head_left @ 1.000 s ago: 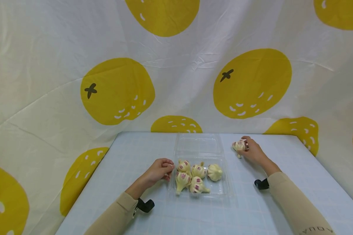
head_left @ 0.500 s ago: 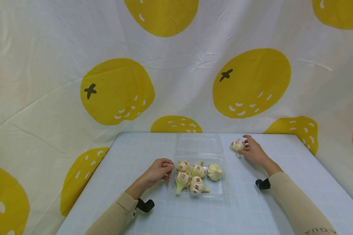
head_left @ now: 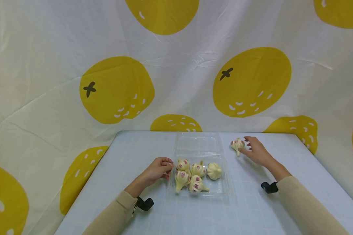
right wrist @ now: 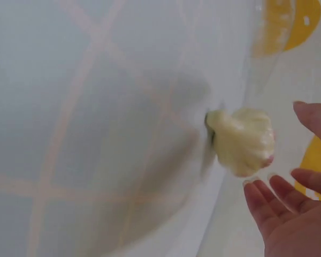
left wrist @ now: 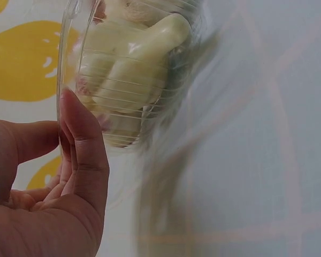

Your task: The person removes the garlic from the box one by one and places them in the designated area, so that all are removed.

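Observation:
A clear plastic clamshell box (head_left: 220,192) lies with its lid folded back on the table, several garlic bulbs (head_left: 196,183) inside it. My left hand (head_left: 159,169) pinches the box's left rim between thumb and fingers, as the left wrist view (left wrist: 75,155) also shows. Beyond the box's right side a single garlic bulb (head_left: 237,144) lies on the cloth, its stem toward me. Just right of it is my right hand (head_left: 256,151), fingers spread and apart from the bulb. In the right wrist view that garlic bulb (right wrist: 243,140) sits in front of the open fingers (right wrist: 294,198).
The open lid (head_left: 198,143) lies toward the back of the table. A pale checked cloth (head_left: 194,218) covers the tabletop. Behind hangs a white curtain with yellow fruit prints (head_left: 117,89). Black wrist cameras (head_left: 269,187) sit at both cuffs.
My right hand has let go of the garlic bulb and drawn back slightly to the right, leaving it on the cloth. The left hand stays at the box rim.

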The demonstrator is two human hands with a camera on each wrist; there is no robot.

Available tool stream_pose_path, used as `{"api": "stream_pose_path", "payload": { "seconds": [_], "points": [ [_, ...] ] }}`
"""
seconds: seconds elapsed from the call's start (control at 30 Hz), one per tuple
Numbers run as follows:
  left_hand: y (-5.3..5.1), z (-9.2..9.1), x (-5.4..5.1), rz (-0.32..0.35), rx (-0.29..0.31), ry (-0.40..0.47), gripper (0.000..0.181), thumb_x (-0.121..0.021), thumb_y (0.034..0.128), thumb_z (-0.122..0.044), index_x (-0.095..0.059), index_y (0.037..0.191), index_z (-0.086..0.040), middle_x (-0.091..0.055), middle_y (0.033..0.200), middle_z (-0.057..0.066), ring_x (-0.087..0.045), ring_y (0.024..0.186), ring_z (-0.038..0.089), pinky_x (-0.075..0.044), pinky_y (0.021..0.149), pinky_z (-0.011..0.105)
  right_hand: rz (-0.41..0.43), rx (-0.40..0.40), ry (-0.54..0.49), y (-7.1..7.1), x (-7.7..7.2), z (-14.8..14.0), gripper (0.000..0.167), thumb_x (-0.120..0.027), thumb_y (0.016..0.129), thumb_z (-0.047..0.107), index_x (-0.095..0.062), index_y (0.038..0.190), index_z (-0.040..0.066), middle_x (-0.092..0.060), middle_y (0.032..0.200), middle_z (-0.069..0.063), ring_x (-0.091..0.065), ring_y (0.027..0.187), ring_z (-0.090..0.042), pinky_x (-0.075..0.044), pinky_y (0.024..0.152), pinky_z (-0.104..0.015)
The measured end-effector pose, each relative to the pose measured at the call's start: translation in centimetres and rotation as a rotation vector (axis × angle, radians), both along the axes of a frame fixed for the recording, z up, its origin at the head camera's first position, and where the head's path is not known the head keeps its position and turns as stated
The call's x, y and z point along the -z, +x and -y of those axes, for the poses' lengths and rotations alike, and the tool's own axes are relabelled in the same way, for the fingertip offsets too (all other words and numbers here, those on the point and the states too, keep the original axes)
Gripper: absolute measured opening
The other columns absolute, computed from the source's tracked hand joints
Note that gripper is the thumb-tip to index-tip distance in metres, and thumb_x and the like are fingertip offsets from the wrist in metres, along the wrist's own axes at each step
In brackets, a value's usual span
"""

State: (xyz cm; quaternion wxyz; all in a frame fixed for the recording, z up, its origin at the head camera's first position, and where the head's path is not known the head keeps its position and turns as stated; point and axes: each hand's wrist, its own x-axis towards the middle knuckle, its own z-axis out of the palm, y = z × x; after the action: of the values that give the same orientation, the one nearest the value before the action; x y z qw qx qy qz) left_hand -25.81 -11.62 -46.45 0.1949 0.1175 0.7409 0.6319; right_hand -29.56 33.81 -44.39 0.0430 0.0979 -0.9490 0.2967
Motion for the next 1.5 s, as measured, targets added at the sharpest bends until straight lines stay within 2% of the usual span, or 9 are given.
{"api": "stream_pose_path", "payload": {
  "seconds": [0.13, 0.3, 0.57, 0.83, 0.97, 1.13, 1.33, 1.5],
  "points": [
    [-0.2, -0.1, -0.3, -0.008, -0.004, -0.003, 0.025, -0.058, 0.1025, -0.007, -0.053, 0.122, 0.008, -0.061, 0.079, 0.006, -0.055, 0.066, 0.015, -0.054, 0.060, 0.028, -0.041, -0.030, -0.007, 0.9, -1.1, 0.6, 0.066, -0.069, 0.099, 0.022, -0.039, 0.144, -0.015, -0.045, 0.137, -0.035, -0.055, 0.114, -0.049, -0.050, 0.094, -0.061],
    [-0.4, -0.1, -0.3, -0.012, -0.016, -0.005, 0.025, -0.059, 0.1022, -0.008, -0.054, 0.121, 0.008, -0.061, 0.078, 0.005, -0.055, 0.067, 0.015, -0.054, 0.060, 0.028, -0.046, -0.065, -0.035, 2.3, -2.2, 1.9, 0.062, -0.070, 0.098, 0.023, -0.044, 0.140, -0.015, -0.050, 0.133, -0.033, -0.058, 0.110, -0.046, -0.053, 0.092, -0.057],
    [-0.2, 0.0, 0.4, 0.007, -0.012, -0.014, 0.025, -0.060, 0.1020, -0.009, -0.054, 0.121, 0.007, -0.060, 0.079, 0.005, -0.055, 0.067, 0.014, -0.054, 0.060, 0.028, -0.093, -0.195, -0.080, 4.6, -2.3, 4.6, 0.049, -0.073, 0.097, 0.021, -0.057, 0.132, -0.009, -0.060, 0.127, -0.022, -0.062, 0.106, -0.038, -0.057, 0.087, -0.048],
    [-0.1, -0.1, 0.2, -0.009, -0.011, -0.006, 0.026, -0.060, 0.1019, -0.009, -0.053, 0.121, 0.008, -0.060, 0.079, 0.005, -0.055, 0.067, 0.014, -0.053, 0.060, 0.027, -0.052, -0.306, -0.093, 6.2, -3.0, 7.5, 0.042, -0.073, 0.097, 0.023, -0.062, 0.126, -0.004, -0.064, 0.121, -0.017, -0.065, 0.104, -0.032, -0.058, 0.086, -0.045],
    [-0.1, -0.1, 0.2, -0.005, -0.015, -0.007, 0.025, -0.060, 0.1017, -0.007, -0.053, 0.121, 0.008, -0.060, 0.079, 0.006, -0.054, 0.066, 0.013, -0.053, 0.060, 0.027, -0.049, -0.359, -0.091, 6.3, -2.9, 8.7, 0.037, -0.073, 0.096, 0.020, -0.065, 0.123, -0.004, -0.066, 0.117, -0.015, -0.066, 0.100, -0.028, -0.059, 0.083, -0.039],
    [-0.2, -0.1, 0.3, -0.002, -0.020, -0.007, 0.025, -0.060, 0.1014, -0.007, -0.053, 0.121, 0.008, -0.061, 0.081, 0.007, -0.055, 0.067, 0.014, -0.054, 0.060, 0.027, -0.036, -0.396, -0.075, 6.2, -2.7, 9.6, 0.033, -0.073, 0.096, 0.015, -0.065, 0.122, -0.004, -0.066, 0.117, -0.015, -0.066, 0.100, -0.029, -0.059, 0.081, -0.035],
    [-0.2, -0.1, 0.3, -0.002, -0.015, -0.003, 0.026, -0.060, 0.1015, -0.008, -0.053, 0.121, 0.008, -0.061, 0.079, 0.006, -0.055, 0.067, 0.014, -0.054, 0.059, 0.027, 0.031, -0.423, -0.049, 6.3, -2.8, 10.3, 0.035, -0.075, 0.093, 0.011, -0.064, 0.121, -0.007, -0.064, 0.119, -0.020, -0.067, 0.101, -0.033, -0.060, 0.080, -0.036],
    [-0.1, 0.0, 0.3, 0.001, -0.015, -0.002, 0.026, -0.060, 0.1015, -0.008, -0.053, 0.121, 0.008, -0.060, 0.077, 0.005, -0.054, 0.066, 0.014, -0.053, 0.059, 0.027, 0.098, -0.429, -0.045, 6.4, -2.9, 10.7, 0.043, -0.079, 0.090, 0.015, -0.063, 0.123, -0.007, -0.061, 0.124, -0.022, -0.066, 0.101, -0.032, -0.058, 0.077, -0.029]
  ]
}}
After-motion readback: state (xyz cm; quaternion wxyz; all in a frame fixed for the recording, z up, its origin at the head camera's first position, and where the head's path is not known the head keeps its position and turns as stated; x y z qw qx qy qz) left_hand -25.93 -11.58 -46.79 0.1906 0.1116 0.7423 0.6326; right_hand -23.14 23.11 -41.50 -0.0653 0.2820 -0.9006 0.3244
